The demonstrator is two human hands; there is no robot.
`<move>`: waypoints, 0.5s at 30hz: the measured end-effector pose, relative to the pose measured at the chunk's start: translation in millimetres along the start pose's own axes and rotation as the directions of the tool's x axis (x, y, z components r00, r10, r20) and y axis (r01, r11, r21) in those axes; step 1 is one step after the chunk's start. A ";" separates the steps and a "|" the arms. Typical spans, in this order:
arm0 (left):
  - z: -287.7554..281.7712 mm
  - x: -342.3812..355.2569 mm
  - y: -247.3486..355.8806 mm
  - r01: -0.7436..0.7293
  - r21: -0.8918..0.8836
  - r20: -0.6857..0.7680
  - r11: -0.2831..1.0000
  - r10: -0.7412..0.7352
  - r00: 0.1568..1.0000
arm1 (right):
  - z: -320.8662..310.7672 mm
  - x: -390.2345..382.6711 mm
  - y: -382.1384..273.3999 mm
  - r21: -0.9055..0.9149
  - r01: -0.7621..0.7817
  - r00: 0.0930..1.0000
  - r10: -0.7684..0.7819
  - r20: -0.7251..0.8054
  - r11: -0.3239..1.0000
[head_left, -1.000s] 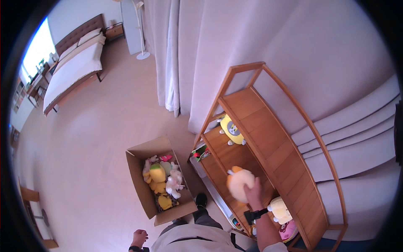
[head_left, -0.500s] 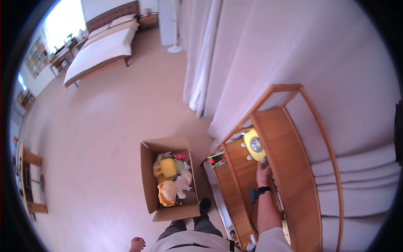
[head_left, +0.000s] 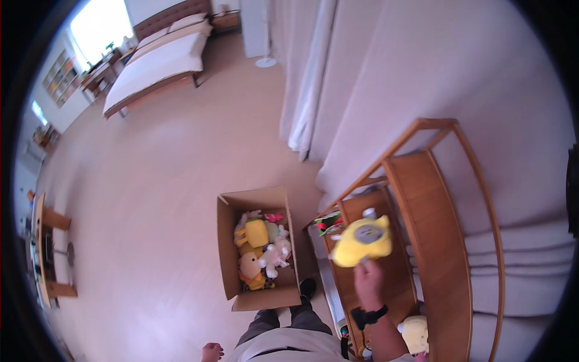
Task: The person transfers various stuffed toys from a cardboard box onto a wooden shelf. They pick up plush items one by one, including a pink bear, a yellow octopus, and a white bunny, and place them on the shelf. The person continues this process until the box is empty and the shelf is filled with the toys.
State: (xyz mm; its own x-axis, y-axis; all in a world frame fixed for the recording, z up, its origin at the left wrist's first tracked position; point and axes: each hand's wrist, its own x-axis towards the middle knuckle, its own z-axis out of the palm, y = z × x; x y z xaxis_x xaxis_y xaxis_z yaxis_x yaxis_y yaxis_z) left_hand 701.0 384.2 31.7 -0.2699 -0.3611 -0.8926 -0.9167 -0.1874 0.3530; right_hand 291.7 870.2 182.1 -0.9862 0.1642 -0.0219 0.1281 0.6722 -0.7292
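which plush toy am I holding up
The yellow plush toy with the grey patch, held in your right hand; the other plush toys visible are in the cardboard box or on the wooden shelf.

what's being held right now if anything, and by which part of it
The right hand holds the yellow plush toy by its lower edge, apparently by a small grey limb there. Nothing shows in the left hand.

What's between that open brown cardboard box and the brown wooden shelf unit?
In the head view, the person's black shoe stands between box and shelf unit, with shadowed beige floor beyond it.
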 end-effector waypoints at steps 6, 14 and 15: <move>-14.0 30.6 48.4 -0.026 -0.015 0.083 1.000 0.027 0.996 | 85.2 -43.9 -42.5 0.491 -0.261 0.930 0.081 0.357 0.831; -54.8 98.9 48.3 -0.034 0.088 0.228 0.996 0.013 0.973 | 80.5 -89.3 -31.3 0.241 -0.083 0.994 0.063 0.088 0.967; -71.7 122.2 37.8 -0.326 0.251 0.402 0.912 0.208 0.892 | 68.8 -103.5 -1.1 0.119 -0.120 0.990 0.127 -0.054 0.986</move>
State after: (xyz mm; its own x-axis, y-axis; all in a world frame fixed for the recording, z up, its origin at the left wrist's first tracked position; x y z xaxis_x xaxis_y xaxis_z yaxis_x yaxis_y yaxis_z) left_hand 654.5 267.4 -44.0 -0.5499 0.0061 -0.8352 -0.8216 0.1757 0.5423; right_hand 386.4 802.8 138.1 -0.9548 0.2868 -0.0779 0.2323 0.5566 -0.7976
